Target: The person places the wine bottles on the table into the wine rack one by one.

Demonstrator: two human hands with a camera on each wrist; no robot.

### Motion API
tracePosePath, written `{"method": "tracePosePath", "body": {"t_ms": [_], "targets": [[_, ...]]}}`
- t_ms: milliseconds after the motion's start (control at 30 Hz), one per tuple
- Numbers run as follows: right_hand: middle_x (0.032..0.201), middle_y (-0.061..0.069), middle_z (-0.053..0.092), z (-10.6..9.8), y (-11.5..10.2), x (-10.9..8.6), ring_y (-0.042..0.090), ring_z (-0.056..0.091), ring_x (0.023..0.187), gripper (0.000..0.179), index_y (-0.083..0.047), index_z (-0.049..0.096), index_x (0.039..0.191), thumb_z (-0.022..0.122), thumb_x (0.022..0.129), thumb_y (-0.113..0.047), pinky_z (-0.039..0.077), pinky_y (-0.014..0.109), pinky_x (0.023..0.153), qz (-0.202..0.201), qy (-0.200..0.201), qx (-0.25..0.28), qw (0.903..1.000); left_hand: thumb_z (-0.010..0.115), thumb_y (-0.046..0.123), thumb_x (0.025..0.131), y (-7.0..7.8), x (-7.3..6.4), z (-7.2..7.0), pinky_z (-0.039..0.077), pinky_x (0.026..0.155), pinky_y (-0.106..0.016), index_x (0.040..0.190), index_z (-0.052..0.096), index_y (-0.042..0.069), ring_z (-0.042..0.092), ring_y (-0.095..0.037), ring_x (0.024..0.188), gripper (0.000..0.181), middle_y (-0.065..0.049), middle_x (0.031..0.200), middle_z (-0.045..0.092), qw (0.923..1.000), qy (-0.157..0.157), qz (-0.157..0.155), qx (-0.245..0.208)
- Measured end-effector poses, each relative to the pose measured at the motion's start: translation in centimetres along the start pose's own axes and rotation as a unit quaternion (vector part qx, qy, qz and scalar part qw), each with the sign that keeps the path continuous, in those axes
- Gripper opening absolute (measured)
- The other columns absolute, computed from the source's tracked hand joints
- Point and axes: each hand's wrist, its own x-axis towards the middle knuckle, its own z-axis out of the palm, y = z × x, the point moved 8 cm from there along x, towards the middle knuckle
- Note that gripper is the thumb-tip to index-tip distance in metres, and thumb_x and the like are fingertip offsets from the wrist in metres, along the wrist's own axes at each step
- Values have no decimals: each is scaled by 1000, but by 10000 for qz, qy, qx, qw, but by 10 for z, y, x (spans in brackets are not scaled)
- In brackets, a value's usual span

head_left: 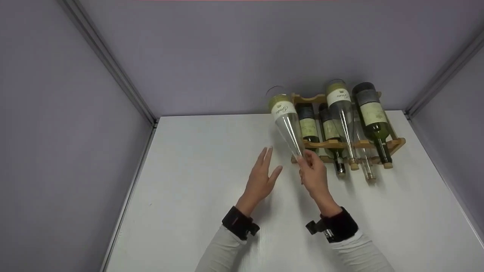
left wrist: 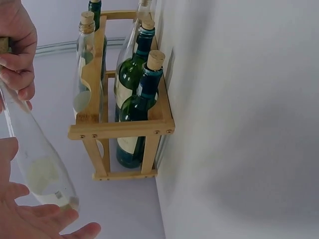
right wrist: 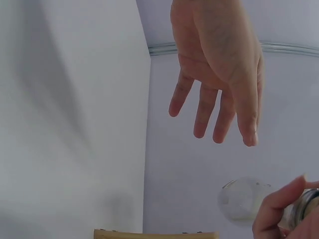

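Note:
My right hand point(head_left: 314, 175) grips a clear glass wine bottle point(head_left: 285, 117) by its neck, with the labelled body slanting up and away. This bottle overlaps the left end of a wooden wine rack point(head_left: 321, 144) in the head view. To the left of the bottle, my left hand point(head_left: 260, 179) has its fingers extended and its thumb apart, holding nothing. In the left wrist view the left hand point(left wrist: 30, 214) is close to the bottle's lower end. The right wrist view shows the bottle's round base point(right wrist: 244, 199) beyond my right fingers.
On the rack's upper level lie another clear bottle point(head_left: 339, 96) and a green bottle point(head_left: 374, 113), both corked. Several more bottles lie on the lower level, their necks pointing toward me. The rack stands on a white table point(head_left: 189, 170), near the back wall point(head_left: 211, 60).

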Motion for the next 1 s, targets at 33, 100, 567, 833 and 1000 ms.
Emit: {"method": "tracePosePath", "body": {"t_ms": [33, 100, 567, 833, 1000], "targets": [[83, 11, 56, -3, 0, 1, 12, 49, 54, 42, 0, 48, 138, 55, 103, -21, 41, 22, 42, 5, 41, 7, 10000, 50, 42, 102, 1, 0, 1, 32, 111, -44, 157, 23, 12, 31, -29, 142, 68, -16, 158, 27, 10000, -7, 15, 14], [77, 9, 53, -8, 1, 5, 11, 48, 52, 40, 1, 49, 136, 55, 103, -21, 41, 22, 41, -8, 124, -27, 9999, 50, 42, 102, 2, 0, 3, 33, 111, -44, 157, 23, 13, 32, -29, 142, 67, -17, 157, 28, 10000, -13, 64, 28], [109, 18, 58, -39, 12, 35, 22, 56, 79, 43, 1, 50, 137, 55, 102, -23, 45, 31, 65, -68, 864, -1025, 9909, 45, 44, 104, 2, -4, 12, 34, 109, -46, 157, 24, 10, 33, -31, 141, 66, -19, 157, 25, 9996, -237, 136, -28], [144, 24, 45, -46, 26, 49, 36, 46, 127, 50, 6, 42, 143, 53, 103, -21, 40, 47, 102, 75, 973, -845, 9916, 46, 43, 104, 0, -7, 17, 33, 110, -47, 158, 22, 14, 30, -30, 142, 66, -17, 158, 24, 9992, -382, 28, -78], [145, 24, 44, -48, 33, 55, 36, 45, 129, 51, 5, 41, 144, 53, 103, -23, 39, 46, 104, 159, 980, -874, 9912, 44, 46, 104, -1, -8, 19, 32, 111, -46, 158, 22, 15, 30, -29, 143, 66, -16, 159, 24, 9992, -385, -7, -129]]}}
